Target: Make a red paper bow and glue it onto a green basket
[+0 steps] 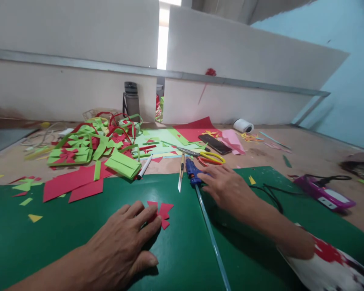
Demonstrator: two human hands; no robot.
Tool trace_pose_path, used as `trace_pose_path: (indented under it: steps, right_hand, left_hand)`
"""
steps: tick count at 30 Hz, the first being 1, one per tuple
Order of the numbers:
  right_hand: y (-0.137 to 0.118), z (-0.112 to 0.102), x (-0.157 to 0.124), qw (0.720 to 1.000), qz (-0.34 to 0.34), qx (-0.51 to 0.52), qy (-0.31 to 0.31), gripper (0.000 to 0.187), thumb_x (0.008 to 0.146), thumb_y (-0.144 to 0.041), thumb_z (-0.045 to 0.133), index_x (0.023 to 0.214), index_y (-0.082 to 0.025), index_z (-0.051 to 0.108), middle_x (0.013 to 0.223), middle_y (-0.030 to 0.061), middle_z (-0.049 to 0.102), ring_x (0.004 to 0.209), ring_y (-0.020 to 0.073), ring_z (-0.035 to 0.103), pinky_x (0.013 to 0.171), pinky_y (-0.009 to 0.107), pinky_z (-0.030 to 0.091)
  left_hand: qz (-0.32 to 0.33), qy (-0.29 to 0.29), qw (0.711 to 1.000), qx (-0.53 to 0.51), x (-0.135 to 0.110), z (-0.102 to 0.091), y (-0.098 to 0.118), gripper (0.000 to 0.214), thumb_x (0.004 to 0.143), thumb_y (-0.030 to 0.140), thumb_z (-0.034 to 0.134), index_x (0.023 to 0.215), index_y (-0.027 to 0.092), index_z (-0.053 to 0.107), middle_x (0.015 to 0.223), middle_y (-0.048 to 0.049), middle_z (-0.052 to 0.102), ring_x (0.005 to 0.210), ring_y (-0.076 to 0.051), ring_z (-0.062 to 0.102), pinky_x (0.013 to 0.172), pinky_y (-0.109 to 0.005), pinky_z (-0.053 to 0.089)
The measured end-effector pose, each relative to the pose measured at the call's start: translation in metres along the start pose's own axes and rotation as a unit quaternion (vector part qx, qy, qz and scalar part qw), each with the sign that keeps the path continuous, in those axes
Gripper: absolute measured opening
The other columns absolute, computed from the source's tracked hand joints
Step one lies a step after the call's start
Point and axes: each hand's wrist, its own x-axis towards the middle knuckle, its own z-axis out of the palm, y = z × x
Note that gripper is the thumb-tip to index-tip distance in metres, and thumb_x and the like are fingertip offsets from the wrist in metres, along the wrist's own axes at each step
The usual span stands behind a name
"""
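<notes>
My left hand (125,236) lies over the green mat, fingers extended and thumb apart. Its fingertips rest on a red paper bow (164,212), covering the bow's left part. My right hand (223,184) is at a blue hot glue gun (193,171), fingers curled over its handle, which is mostly hidden. A long clear glue stick (210,232) sticks out of the gun's rear toward me. Just left of the gun lies a utility knife (181,171) with its blade toward me. Scissors (210,157) with yellow handles lie beyond the gun.
Green paper pouches and red strips form a pile (91,139) at back left, before a dark bottle (131,101). A marker (144,167), a phone (214,144) and a white roll (243,125) lie farther back. A purple power strip (326,194) sits right, with a black cord (274,194).
</notes>
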Motion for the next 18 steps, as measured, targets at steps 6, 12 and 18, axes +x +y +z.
trace_pose_path:
  steps: [6,12,18]
  right_hand:
    - [0.038,0.025,0.008,0.998,0.046,0.020,-0.042,0.054,0.077,-0.013,0.061,0.129,-0.012,0.049,0.111,0.0168,0.065,0.104,0.0265,0.060,0.082,0.041,0.049]
    - [0.051,0.028,0.007,0.995,0.022,0.097,-0.015,0.039,0.082,-0.012,0.049,0.121,-0.013,0.055,0.119,0.0151,0.063,0.111,0.0256,0.058,0.090,0.041,0.047]
    - [0.046,0.006,0.006,0.922,0.166,0.346,0.053,0.037,0.080,-0.045,0.056,0.102,-0.016,0.065,0.074,0.0039,0.066,0.065,0.0229,0.062,0.059,0.035,0.049]
  left_hand:
    - [-0.004,0.031,0.999,0.010,-0.004,0.002,0.001,0.054,0.089,0.062,0.038,0.122,0.021,0.049,0.119,-0.0081,0.055,0.090,-0.025,0.049,0.077,-0.038,0.040]
    - [-0.023,0.003,1.000,-0.008,-0.004,0.007,-0.001,0.051,0.089,0.061,0.040,0.121,0.022,0.049,0.119,-0.0082,0.051,0.092,-0.026,0.045,0.075,-0.039,0.039]
    - [-0.038,-0.011,0.999,-0.017,-0.003,0.001,0.002,0.049,0.088,0.059,0.044,0.119,0.021,0.050,0.116,-0.0067,0.051,0.091,-0.025,0.043,0.076,-0.038,0.038]
